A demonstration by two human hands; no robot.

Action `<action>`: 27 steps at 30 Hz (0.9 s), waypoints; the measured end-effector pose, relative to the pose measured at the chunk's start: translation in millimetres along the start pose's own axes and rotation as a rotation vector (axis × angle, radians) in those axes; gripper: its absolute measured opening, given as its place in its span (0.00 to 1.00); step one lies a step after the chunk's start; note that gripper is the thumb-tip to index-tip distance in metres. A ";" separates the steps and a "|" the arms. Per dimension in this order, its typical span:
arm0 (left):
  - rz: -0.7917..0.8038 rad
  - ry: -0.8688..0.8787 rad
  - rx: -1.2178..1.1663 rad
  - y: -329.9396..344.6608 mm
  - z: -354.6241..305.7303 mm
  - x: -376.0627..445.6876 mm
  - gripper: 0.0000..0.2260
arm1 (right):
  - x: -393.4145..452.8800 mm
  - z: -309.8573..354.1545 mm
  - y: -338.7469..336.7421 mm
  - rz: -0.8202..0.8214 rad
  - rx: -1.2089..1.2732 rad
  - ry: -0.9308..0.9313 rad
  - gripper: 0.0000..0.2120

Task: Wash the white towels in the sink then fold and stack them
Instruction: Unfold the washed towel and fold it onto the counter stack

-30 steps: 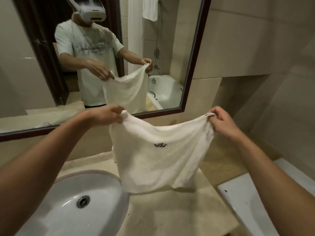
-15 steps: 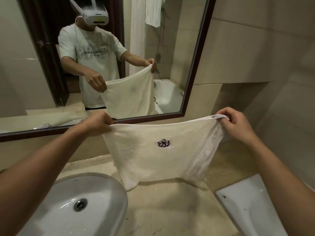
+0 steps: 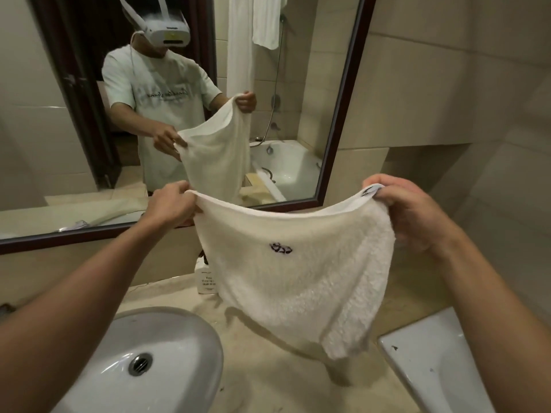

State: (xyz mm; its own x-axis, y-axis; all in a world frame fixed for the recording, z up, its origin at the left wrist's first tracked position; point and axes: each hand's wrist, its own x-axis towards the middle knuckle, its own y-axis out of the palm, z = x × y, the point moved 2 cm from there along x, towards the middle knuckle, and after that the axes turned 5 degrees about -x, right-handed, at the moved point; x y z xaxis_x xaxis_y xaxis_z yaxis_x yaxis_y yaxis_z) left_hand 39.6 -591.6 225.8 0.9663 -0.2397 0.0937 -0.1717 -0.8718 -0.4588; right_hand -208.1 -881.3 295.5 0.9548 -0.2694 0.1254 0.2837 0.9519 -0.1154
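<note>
A white towel (image 3: pixel 298 272) with a small dark embroidered mark hangs spread in the air above the beige counter. My left hand (image 3: pixel 171 205) pinches its upper left corner. My right hand (image 3: pixel 408 210) grips the upper right corner, where the fabric bunches. The top edge sags between the two hands and the lower edge hangs clear of the counter. The white sink (image 3: pixel 98 391) with its metal drain lies at the lower left, below my left forearm.
A small white bottle (image 3: pixel 205 280) stands on the counter (image 3: pixel 268 377) behind the towel, against the wall. A white rectangular tray (image 3: pixel 441 362) sits at the lower right. A dark-framed mirror (image 3: pixel 343 99) covers the wall ahead.
The towel has come closer and higher in view, and its top edge now sags. My right hand has drawn nearer, and the towel's right side has bunched and hangs lower.
</note>
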 end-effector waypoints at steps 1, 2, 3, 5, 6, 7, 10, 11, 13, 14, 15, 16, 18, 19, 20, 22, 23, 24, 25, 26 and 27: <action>0.036 -0.036 -0.094 3.1 -1.4 1.3 0.11 | -1.3 4.9 7.4 0.053 -0.006 -0.013 0.08; 0.069 -0.090 -0.196 6.4 -4.8 -0.1 0.13 | -3.0 9.1 15.4 0.111 -0.004 -0.018 0.05; 0.095 -0.142 -0.291 11.6 -8.5 -1.6 0.16 | -4.6 11.5 23.1 0.176 0.004 -0.020 0.05; 0.074 -0.152 -0.328 22.1 -15.5 -2.7 0.23 | -8.4 11.8 41.5 0.309 0.023 -0.012 0.05; 0.019 -0.129 -0.290 26.9 -19.9 -6.2 0.24 | -10.8 10.1 52.4 0.380 0.030 -0.007 0.06; -0.053 -0.104 -0.246 31.3 -22.3 -7.4 0.23 | -13.0 6.8 62.6 0.463 0.046 -0.002 0.07; -0.144 -0.082 -0.157 39.5 -27.7 -6.4 0.15 | -18.1 1.3 87.6 0.683 0.129 0.046 0.08; -0.116 -0.076 -0.148 40.5 -29.5 -4.5 0.13 | -18.4 -0.5 90.7 0.723 0.144 0.066 0.09; -0.003 -0.090 -0.181 40.4 -35.7 -3.3 0.13 | -16.2 -3.2 90.5 0.757 0.169 0.095 0.09; 0.058 -0.096 -0.209 39.4 -36.3 -2.2 0.14 | -14.2 -4.4 88.4 0.746 0.177 0.101 0.08; 0.109 -0.105 -0.237 37.6 -39.0 -4.1 0.16 | -12.2 -5.5 86.4 0.726 0.184 0.102 0.08; 0.145 -0.116 -0.276 35.1 -42.4 -7.3 0.17 | -10.0 -7.0 84.0 0.708 0.196 0.100 0.07; 0.196 -0.126 -0.386 29.2 -50.3 -15.7 0.14 | -5.5 -10.1 81.6 0.680 0.218 0.090 0.06; 0.218 -0.116 -0.422 27.2 -53.8 -19.1 0.12 | -3.4 -10.7 81.7 0.657 0.204 0.087 0.07; 0.239 -0.102 -0.443 24.5 -57.8 -22.8 0.10 | -1.1 -9.9 82.9 0.631 0.174 0.078 0.07; 0.315 -0.065 -0.447 20.8 -64.4 -28.1 0.09 | 2.8 -4.3 84.4 0.592 0.112 0.046 0.06; 0.366 -0.034 -0.427 18.7 -67.0 -30.2 0.10 | 5.1 1.4 85.2 0.587 0.067 0.023 0.06; 0.422 0.007 -0.394 17.4 -70.1 -32.6 0.11 | 7.6 7.3 85.5 0.576 -0.015 -0.014 0.06; 0.470 0.050 -0.355 16.4 -73.6 -35.3 0.11 | 11.2 13.7 85.6 0.546 -0.152 -0.072 0.07; 0.508 0.093 -0.326 16.0 -78.1 -38.9 0.11 | 15.1 20.0 85.3 0.498 -0.327 -0.144 0.07; 0.538 0.130 -0.316 16.9 -82.5 -42.2 0.10 | 19.0 25.4 85.4 0.452 -0.492 -0.206 0.07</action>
State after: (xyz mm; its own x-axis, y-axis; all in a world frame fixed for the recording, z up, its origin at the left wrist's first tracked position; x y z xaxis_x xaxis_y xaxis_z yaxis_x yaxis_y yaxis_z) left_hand -19.9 -631.5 287.0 0.7015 -0.7116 0.0385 -0.6939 -0.6943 -0.1909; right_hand -168.0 -801.4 313.0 0.9663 0.2169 0.1387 -0.0838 0.7744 -0.6272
